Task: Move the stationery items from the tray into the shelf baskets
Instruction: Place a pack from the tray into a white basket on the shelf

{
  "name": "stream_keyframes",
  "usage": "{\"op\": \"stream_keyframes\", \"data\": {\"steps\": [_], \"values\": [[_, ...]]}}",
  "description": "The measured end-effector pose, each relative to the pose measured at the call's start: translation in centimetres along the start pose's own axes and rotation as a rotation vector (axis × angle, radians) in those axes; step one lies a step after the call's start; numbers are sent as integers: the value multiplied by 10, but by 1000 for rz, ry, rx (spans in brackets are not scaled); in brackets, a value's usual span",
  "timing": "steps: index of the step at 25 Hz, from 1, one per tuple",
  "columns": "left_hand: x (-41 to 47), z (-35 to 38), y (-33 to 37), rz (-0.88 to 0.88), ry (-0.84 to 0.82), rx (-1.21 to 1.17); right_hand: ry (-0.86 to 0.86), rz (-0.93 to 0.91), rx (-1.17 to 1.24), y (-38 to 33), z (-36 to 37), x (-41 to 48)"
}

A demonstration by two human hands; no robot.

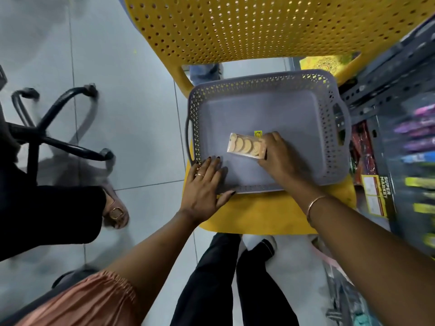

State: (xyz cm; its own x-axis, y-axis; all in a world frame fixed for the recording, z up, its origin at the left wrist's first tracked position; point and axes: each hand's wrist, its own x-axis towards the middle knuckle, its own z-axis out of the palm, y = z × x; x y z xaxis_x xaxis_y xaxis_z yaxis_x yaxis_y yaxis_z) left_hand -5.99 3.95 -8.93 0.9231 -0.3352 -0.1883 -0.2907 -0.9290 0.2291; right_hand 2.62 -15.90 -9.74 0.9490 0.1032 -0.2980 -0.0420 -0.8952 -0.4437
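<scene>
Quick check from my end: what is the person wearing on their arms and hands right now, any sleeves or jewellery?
The left hand has a thin gold ring on one finger and dark-painted nails. Its arm is bare up to a gathered peach-pink fabric sleeve near the elbow. The right hand shows no ring; a thin gold bangle circles its wrist, and the forearm is bare, with no sleeve in view.

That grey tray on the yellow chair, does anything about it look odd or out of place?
Nothing looks spilled or damaged. The grey perforated plastic tray sits slightly askew on the yellow plastic chair and holds one clear packet of tan discs, gripped by the right hand. The left hand steadies its corner.
</scene>
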Motion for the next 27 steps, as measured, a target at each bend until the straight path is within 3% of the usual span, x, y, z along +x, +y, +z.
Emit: {"op": "stream_keyframes", "data": {"steps": [7, 11, 19, 24, 27], "values": [[-1, -18, 3, -39, -116, 31, 143, 87, 145, 2, -66, -22], [10, -69, 24, -43, -41, -17, 272, 87, 197, -20, -152, -54], [68, -237, 116, 413, 287, -67, 623, 64, 339, -64, -357, -174], [94, -310, 222, 638, 431, -151, 785, 190, 256, -53, -458, -262], [92, -331, 293, 797, 469, -205, 867, 366, 178, -27, -491, -314]]}}
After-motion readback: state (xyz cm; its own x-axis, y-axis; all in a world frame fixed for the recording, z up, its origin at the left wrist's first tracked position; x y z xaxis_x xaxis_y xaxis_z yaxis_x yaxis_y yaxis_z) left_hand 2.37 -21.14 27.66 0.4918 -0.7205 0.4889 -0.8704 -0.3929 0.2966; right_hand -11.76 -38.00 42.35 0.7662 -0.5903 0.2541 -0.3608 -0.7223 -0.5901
